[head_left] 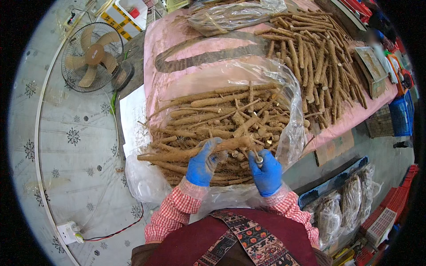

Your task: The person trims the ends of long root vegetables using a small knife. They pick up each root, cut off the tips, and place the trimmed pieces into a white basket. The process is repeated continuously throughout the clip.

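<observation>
Brown, dusty and long, the root (195,152) in hand looked like a thin tapered stick w/ fine hairy rootlets along it, thicker at its right end, paler where the skin was scuffed. It lay roughly level across the top of the pile (222,124), just above the person's wrists. Left hand (203,163), in a blue rubber glove, was clenched around the root's middle, fingers curled over the top. Right hand (265,172), also blue-gloved, was closed on a small metal tool (258,158); its tip sat just beside the root's thick end, can't tell if touching.

Pile of similar roots filled an open clear plastic bag (284,88), mixed lengths, some cut into short stubs w/ pale round ends showing. Bag rested on the near edge of a desk (164,40) covered w/ a pink sheet. More roots (315,57) were spread loose on the desk's far right, well apart from the bag. Another filled plastic bag (230,15) lay at the far end.

Red-and-white check sleeves (177,208) and a dark red apron (213,248) showed at the lower edge. Floor fan (92,55) stood left of the desk.
</observation>
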Demonstrator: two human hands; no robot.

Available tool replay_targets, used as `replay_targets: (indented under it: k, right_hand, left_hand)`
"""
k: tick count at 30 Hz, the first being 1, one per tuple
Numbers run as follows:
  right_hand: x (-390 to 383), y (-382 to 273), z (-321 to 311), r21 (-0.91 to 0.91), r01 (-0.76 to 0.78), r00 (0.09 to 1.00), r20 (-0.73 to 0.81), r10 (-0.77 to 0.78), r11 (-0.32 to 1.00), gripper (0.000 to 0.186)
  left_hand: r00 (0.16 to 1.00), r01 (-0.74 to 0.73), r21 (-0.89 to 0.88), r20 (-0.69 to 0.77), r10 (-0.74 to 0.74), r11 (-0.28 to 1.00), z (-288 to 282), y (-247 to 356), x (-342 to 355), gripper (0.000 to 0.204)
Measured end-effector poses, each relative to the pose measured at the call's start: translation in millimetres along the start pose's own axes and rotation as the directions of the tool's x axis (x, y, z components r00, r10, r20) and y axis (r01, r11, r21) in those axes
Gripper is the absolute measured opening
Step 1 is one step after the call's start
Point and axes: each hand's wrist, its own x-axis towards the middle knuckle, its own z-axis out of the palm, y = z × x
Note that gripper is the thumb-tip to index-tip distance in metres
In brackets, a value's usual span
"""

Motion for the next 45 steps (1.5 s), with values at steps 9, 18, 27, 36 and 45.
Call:
replay_targets:
  k: [9, 18, 27, 36, 45]
  right_hand:
    - [7.6, -10.7, 12.0, -0.005, 0.014, 0.999, 0.046, -0.014, 1.000, 0.020]
    - [-33.9, 65.3, 27.8, 0.044, -0.323, 0.922, 0.241, 0.304, 0.945, 0.019]
    - [-5.9, -11.4, -9.6, 0.498, -0.596, 0.787, 0.517, 0.336, 0.630, 0.016]
    - [-23.9, 47.5, -9.2, 0.285, -0.411, 0.889, 0.337, 0.311, 0.866, 0.017]
    - [9.4, 36.0, -10.3, 0.426, -0.456, 0.871, 0.394, 0.293, 0.781, 0.020]
  left_hand:
    - [0.997, -0.066, -0.063, -0.039, 0.063, 0.996, 9.9, -4.5, -9.6, 0.034]
    - [0.980, -0.118, -0.396, 0.104, 0.172, 0.910, -4.2, 26.3, -15.7, 0.028]
    - [0.978, -0.152, 0.590, 0.206, 0.034, 0.793, 16.7, 22.7, -9.4, 0.044]
    - [1.000, 0.002, 0.234, 0.018, -0.006, 0.972, 14.6, 66.7, -1.1, 0.053]
    - [0.878, 0.393, -0.071, 0.323, -0.352, 0.917, -9.9, 49.2, 7.7, 0.060]
